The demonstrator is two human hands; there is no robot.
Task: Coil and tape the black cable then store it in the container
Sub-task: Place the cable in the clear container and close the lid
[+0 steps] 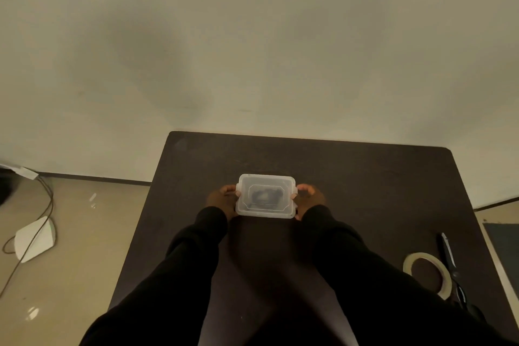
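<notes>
A small translucent plastic container (266,180) with its lid on stands in the middle of the dark table (365,177). Through the lid a dark bundle shows, the coiled black cable (264,196). My left hand (222,199) presses against the container's left side at the latch. On the opposite side my right hand (309,196) grips the right latch. Both arms wear black sleeves.
A roll of pale tape (428,274) lies at the table's right front, with scissors (449,258) beside it. On the floor to the left lie a white device (33,239) and a thin cable (45,205). A wall stands behind the table.
</notes>
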